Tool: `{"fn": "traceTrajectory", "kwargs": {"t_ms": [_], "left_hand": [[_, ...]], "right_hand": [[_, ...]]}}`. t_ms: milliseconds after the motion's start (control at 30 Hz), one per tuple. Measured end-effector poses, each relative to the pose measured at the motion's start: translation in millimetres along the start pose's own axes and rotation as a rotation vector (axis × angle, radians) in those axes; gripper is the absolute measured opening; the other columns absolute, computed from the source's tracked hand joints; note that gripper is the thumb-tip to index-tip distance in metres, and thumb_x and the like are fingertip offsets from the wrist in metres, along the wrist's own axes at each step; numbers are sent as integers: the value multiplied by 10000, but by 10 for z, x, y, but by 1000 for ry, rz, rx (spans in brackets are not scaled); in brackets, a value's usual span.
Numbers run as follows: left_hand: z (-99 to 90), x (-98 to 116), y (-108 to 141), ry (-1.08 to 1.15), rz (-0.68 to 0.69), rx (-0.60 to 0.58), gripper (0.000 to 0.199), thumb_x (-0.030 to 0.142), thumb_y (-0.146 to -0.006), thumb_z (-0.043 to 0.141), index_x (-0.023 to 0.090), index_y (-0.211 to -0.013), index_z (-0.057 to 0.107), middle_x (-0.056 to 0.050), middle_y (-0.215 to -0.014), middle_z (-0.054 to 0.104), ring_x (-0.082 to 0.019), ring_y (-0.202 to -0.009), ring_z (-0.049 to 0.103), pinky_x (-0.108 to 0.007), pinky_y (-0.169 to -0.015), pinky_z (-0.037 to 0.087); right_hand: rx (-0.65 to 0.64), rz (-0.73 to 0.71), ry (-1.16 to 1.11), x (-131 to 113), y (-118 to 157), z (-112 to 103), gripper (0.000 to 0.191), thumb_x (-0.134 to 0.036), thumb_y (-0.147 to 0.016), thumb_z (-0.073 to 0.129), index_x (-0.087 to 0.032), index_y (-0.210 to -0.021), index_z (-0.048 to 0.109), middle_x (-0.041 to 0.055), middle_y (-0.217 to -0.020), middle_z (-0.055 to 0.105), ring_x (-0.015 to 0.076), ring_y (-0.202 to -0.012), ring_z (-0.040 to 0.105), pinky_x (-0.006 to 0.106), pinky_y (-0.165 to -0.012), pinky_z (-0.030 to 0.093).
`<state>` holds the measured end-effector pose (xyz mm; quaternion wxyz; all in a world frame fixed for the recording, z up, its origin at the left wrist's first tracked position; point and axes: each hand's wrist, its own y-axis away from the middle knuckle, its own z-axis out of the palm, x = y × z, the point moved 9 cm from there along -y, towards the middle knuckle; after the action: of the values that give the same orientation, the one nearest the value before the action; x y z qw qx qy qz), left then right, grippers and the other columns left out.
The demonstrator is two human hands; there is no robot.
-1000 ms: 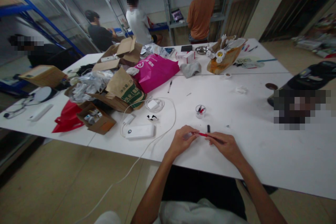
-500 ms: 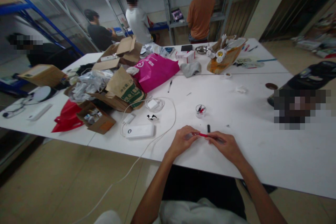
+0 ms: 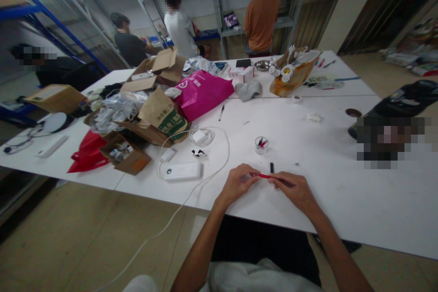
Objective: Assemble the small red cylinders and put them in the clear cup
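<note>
Between my two hands, just above the white table, is a slim red rod-like piece [image 3: 263, 176]; its exact kind is too small to make out. My left hand [image 3: 239, 182] pinches its left end between thumb and fingertips. The fingers of my right hand [image 3: 293, 187] close on its right end. Right behind the rod lies a short black stick-like piece [image 3: 272, 167] on the table. Farther back stands a small clear round container [image 3: 262, 144] with red and black bits in it.
To the left are a white power bank [image 3: 183, 171], a looped white cable [image 3: 228, 146] and a small open cardboard box [image 3: 132, 166]. A pink bag [image 3: 205, 93] lies behind. At the right stands a dark bulky object [image 3: 404, 100], partly blurred. Several people are beyond the table.
My right fingers have shifted very slightly along the red piece, leaving a little more of its right end showing. Everything else stays as it was.
</note>
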<state>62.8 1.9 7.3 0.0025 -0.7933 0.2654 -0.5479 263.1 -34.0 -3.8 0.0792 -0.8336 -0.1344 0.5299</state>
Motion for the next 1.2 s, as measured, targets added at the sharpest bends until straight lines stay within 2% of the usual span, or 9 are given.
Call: {"fn": "traceTrajectory", "kwargs": {"t_ms": [300,733,867,1067,1200], "left_hand": [[13,-20,1,14,-19,-7,175,376,-1001,782,224,-1073,830,-68,-1036,825,-219,-985,760,-352,-933,592],[29,-49,3,7,-50,-32,143,336,-985,794,224,-1067,829,-57,-1033,816,-213,-984,755,-339,-946,588],[35,-43,0,-5,-49,-40,145,336,-984,794,226,-1073,826,-63,-1044,814,-217,-1001,755,-347,-966,588],[33,-74,3,-13,-51,-27,144,335,-989,791,218,-1065,825,-55,-1009,807,-200,-957,744,-321,-923,584],[25,-53,2,-22,-36,-21,146,327,-988,793,220,-1083,825,-55,-1027,813,-203,-973,748,-326,-937,583]], "right_hand": [[41,-1,6,72,25,6,177,-411,-1000,772,-268,-1073,847,59,-1026,855,249,-912,810,371,-850,655],[-19,64,17,97,5,34,291,-495,-1027,710,-240,-1033,848,72,-926,839,242,-800,785,359,-768,644],[-28,73,20,79,-5,39,333,-504,-1053,662,-235,-948,829,60,-842,813,226,-740,761,333,-711,623],[-2,61,41,49,1,40,265,-495,-1005,745,-245,-1016,832,68,-960,839,246,-837,780,354,-764,626],[-15,65,27,64,1,49,277,-494,-1025,716,-240,-998,823,63,-938,831,240,-829,773,358,-785,621]]}}
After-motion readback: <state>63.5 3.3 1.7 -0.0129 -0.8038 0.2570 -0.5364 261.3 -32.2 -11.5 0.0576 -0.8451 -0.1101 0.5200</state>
